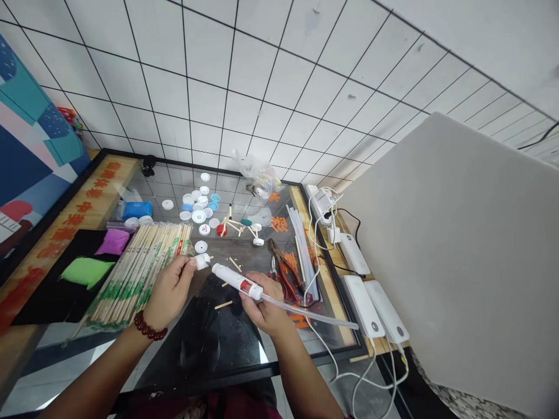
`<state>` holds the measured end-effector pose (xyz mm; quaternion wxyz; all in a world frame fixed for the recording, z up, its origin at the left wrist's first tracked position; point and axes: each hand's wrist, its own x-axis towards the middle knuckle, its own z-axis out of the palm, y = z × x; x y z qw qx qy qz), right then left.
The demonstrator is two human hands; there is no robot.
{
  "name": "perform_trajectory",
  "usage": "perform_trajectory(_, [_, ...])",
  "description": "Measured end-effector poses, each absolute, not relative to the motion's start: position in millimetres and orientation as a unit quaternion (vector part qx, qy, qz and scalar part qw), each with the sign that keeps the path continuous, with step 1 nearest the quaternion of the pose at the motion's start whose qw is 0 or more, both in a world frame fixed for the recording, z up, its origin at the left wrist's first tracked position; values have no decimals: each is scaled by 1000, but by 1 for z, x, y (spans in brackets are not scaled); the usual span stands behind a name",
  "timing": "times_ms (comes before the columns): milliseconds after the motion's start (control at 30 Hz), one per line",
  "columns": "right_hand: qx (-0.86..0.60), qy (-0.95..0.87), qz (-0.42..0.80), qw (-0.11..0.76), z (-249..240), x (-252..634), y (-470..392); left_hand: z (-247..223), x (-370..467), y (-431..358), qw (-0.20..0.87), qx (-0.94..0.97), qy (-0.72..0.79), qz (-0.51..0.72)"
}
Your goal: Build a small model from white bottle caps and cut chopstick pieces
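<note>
My left hand [172, 288] pinches a white bottle cap [201, 261] above the glass table, and a short bit of wooden stick shows at its far side. My right hand [267, 302] is wrapped round a white glue gun [231, 278] shaped like a thick pen, with a red part on its side. The gun's tip points left and is close to the cap; whether they touch I cannot tell. A long clear glue stick [312, 315] runs out of the gun's back end to the right. Short cut wooden sticks [223, 305] lie beneath.
Wrapped chopsticks [140, 273] lie at left, beside green [86, 271] and purple packets [113, 241]. Loose bottle caps [199, 216] and a small stick frame [238, 227] stand behind. Red-handled pliers [288, 273], spare glue sticks [302, 244], white power banks [364, 305] and cables are at right.
</note>
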<state>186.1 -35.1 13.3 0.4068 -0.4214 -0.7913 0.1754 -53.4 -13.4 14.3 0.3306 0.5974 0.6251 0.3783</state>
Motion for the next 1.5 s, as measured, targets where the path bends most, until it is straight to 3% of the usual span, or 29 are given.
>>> perform_trajectory(167, [-428,-791,169,404,13,187,-34,16,-51,-15,263,635,619,379])
perform_trajectory(400, [-409,-803,156,404,14,187,-33,11,-56,-12,404,514,599,462])
perform_trajectory(600, [-545,-694,125,453,17,209,-17,19,-58,-12,413,488,582,502])
perform_trajectory(767, [-620,-653,75,430,22,244,27,20,-56,-16,417,514,574,483])
perform_trajectory(1100, [-706,-569,157,391,-13,276,103,3,-52,-16,464,501,548,483])
perform_trajectory(1367, [-726,-574,174,337,-13,275,93,2,-49,-16,470,501,551,474])
perform_trajectory(1500, [-746,-599,90,279,5,272,49,2,-48,-19,448,520,554,472])
